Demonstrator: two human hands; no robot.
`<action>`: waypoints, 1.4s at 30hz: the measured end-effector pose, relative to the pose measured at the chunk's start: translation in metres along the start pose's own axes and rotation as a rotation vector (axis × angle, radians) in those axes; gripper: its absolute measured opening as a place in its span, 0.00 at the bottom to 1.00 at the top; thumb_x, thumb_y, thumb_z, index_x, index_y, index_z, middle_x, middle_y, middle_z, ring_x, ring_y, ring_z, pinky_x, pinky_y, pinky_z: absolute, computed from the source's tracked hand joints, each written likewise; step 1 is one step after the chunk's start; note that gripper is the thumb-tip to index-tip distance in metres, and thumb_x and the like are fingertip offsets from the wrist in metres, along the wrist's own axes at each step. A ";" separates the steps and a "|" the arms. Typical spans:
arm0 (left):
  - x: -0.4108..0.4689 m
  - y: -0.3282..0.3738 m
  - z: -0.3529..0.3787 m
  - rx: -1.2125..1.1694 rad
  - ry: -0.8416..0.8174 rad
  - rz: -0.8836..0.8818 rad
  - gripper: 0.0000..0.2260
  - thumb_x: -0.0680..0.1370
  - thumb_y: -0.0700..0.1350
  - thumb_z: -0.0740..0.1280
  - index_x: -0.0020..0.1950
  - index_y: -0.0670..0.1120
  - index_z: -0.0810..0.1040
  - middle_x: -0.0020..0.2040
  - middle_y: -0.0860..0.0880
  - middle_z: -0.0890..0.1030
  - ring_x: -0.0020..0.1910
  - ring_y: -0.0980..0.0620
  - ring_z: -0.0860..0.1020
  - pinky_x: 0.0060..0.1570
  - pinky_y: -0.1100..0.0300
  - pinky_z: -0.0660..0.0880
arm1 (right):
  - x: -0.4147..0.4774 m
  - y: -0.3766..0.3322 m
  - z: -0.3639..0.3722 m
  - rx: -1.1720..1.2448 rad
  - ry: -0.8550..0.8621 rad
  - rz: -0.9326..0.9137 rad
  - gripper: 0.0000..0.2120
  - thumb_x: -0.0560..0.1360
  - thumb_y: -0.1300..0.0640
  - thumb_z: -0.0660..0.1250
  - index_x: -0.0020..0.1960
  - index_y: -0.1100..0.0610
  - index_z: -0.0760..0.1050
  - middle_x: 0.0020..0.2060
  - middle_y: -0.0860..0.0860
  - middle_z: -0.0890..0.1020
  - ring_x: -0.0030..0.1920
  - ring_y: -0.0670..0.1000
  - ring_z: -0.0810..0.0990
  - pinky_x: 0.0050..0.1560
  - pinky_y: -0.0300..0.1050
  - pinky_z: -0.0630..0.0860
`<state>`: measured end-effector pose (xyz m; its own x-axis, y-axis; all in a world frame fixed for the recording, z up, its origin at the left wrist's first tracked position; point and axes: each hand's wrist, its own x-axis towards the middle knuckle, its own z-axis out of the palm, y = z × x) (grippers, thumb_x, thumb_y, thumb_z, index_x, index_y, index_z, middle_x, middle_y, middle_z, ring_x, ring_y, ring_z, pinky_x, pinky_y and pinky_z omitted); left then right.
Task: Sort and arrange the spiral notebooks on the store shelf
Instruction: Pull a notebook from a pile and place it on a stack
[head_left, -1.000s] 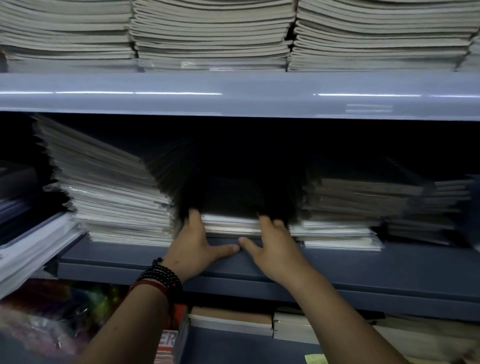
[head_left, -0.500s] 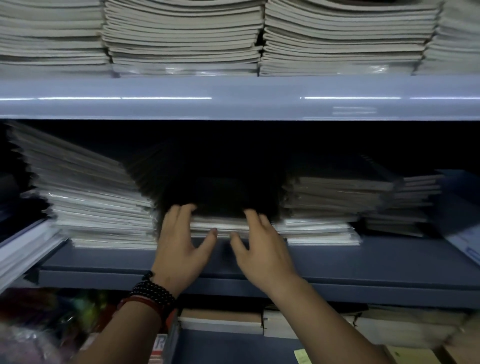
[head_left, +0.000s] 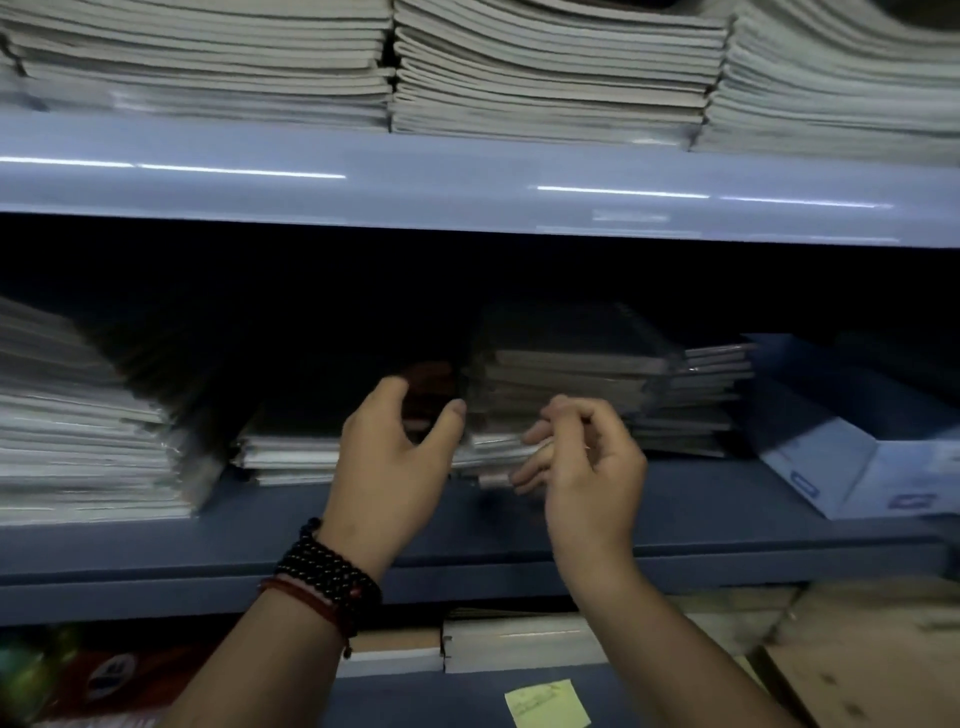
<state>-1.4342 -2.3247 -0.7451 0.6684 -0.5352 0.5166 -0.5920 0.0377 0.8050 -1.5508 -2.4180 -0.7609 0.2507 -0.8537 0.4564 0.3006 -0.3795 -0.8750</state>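
From the head view, my only one, the main risk I see is the dark notebooks in the middle of the shelf. They lean to the left over a low pale pile, not flat. If I pull one out from the side, I think the leaning ones can slide down and fan out toward the shelf edge. The light there is very poor, so I can also take the wrong cover by mistake.

The left hand, with bead bracelets on the wrist, is curved like a letter C at a dark reddish cover. Its thumb is on the right side and its fingers are on top. I cannot tell if it really grips the cover or only touches it. The right hand is just beside the right stack. Its fingers are loosely curled and I see nothing held in them.

The right stack lies flat and a wire spiral shows along its top. It seems wrapped in clear film, which I judge slippery. A taller pale stack stands to the left, and a blue box is at the right.
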 end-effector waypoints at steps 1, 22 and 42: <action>0.002 0.003 0.009 -0.057 -0.020 -0.053 0.04 0.78 0.49 0.71 0.50 0.56 0.77 0.46 0.54 0.83 0.45 0.59 0.81 0.44 0.61 0.78 | 0.006 0.000 -0.006 0.055 0.079 0.053 0.09 0.83 0.56 0.63 0.46 0.59 0.75 0.34 0.55 0.82 0.25 0.58 0.78 0.26 0.48 0.77; 0.030 0.005 0.055 -0.626 0.135 -0.067 0.21 0.74 0.23 0.68 0.65 0.35 0.78 0.54 0.45 0.84 0.47 0.60 0.84 0.47 0.70 0.78 | 0.078 0.008 -0.050 -0.239 -0.256 -0.123 0.17 0.69 0.72 0.71 0.47 0.51 0.74 0.36 0.43 0.77 0.38 0.45 0.77 0.41 0.38 0.75; 0.031 -0.022 0.052 -0.364 -0.020 -0.174 0.25 0.73 0.34 0.76 0.66 0.54 0.79 0.61 0.57 0.82 0.59 0.62 0.80 0.58 0.68 0.77 | 0.106 -0.002 -0.046 -0.394 -0.271 -0.377 0.17 0.71 0.69 0.73 0.53 0.51 0.76 0.46 0.49 0.81 0.48 0.44 0.80 0.51 0.35 0.75</action>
<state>-1.4237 -2.3862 -0.7619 0.7336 -0.5758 0.3608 -0.2703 0.2398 0.9324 -1.5671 -2.5243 -0.7183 0.4338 -0.5337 0.7260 0.0638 -0.7855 -0.6156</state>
